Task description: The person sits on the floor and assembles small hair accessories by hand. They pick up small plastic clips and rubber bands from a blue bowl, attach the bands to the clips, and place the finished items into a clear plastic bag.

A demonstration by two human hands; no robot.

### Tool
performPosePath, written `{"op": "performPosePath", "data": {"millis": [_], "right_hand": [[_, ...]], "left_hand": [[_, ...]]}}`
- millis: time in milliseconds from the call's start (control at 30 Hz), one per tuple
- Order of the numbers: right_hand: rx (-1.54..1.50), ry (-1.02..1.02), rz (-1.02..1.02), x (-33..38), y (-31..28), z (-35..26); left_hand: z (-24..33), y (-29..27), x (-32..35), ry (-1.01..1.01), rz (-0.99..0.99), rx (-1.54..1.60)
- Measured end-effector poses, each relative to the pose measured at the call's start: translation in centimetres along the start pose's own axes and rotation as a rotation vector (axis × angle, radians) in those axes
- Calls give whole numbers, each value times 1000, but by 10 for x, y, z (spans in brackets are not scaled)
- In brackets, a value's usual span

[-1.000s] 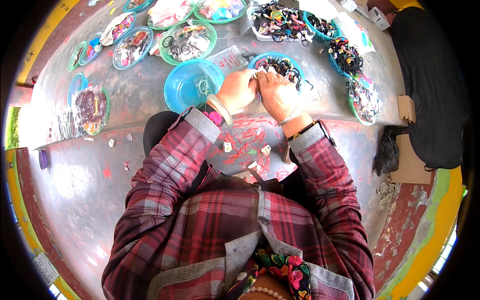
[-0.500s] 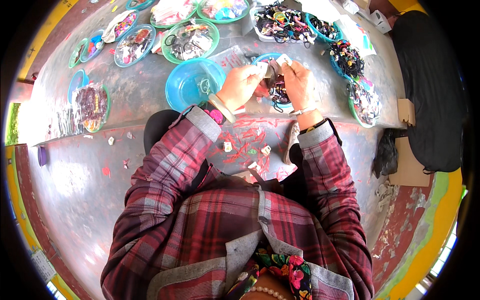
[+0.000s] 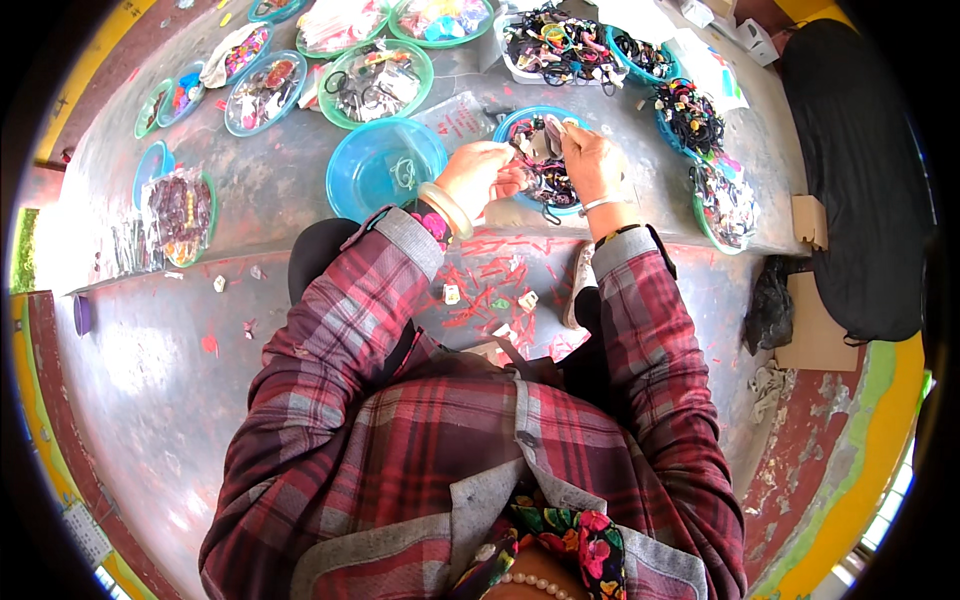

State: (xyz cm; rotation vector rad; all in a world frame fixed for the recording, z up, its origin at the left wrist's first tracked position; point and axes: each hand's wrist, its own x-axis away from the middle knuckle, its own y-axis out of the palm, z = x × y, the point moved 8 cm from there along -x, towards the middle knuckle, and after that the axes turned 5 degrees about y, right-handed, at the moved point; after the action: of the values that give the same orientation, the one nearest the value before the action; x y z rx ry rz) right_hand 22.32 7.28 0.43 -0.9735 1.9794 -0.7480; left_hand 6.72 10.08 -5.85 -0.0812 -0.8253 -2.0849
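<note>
My right hand pinches a greyish-pink, band-like piece, perhaps a hair tie with a card, above a blue basin. Dark elastic hair ties with small coloured ornaments lie in that basin. Left of it is my left hand, palm side toward the basin, its fingers curled together. Whatever those fingers may hold is too small to make out. A larger blue basin stands beside my left wrist, with a pale, thin loop on its bottom.
Bowls of packaged pieces, such as a green bowl, stand at the back left. Hair ties fill a white tray and bowls at the right. Red scraps litter the lower floor before me. A black covered object stands far right.
My left hand has drawn slightly down, away from the right one, and the white card at its fingertips no longer shows. The greyish-pink piece now hangs from my right hand.
</note>
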Motion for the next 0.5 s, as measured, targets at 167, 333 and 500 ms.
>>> {"op": "performPosePath", "data": {"millis": [167, 333, 500], "right_hand": [[-27, -155, 82, 1, 4, -2], [-64, -143, 88, 4, 5, -4], [-106, -324, 116, 18, -13, -37]], "left_hand": [[4, 2, 1, 17, -6, -73], [0, -3, -6, 12, -22, -20], [6, 13, -5, -6, -30, 196]]}}
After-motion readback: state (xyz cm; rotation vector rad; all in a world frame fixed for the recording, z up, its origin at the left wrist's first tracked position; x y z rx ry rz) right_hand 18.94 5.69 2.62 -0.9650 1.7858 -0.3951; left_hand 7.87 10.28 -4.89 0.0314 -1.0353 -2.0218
